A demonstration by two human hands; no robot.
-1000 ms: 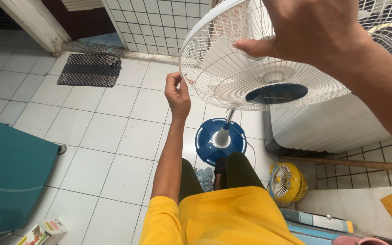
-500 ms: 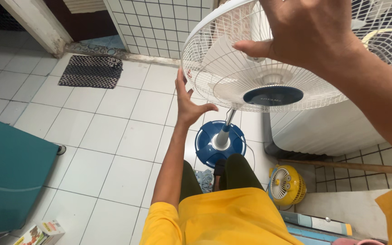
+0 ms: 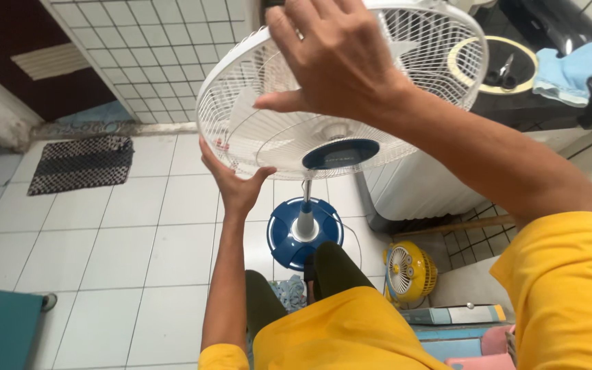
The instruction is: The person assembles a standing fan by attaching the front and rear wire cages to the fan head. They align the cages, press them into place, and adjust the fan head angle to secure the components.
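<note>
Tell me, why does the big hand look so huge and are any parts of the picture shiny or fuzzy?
Head view: the right hand sits close to the wide lens, so it looms; the left hand looks smaller; floor tiles show soft glare; nothing is badly blurred.

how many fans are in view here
2: a white stand fan on a blue base between the hands, and a small yellow fan on the floor at right. Others may be hidden.

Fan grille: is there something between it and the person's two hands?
Nothing visible. The left hand touches the white fan grille at its lower left rim, and the right hand lies spread on its upper front.
</note>
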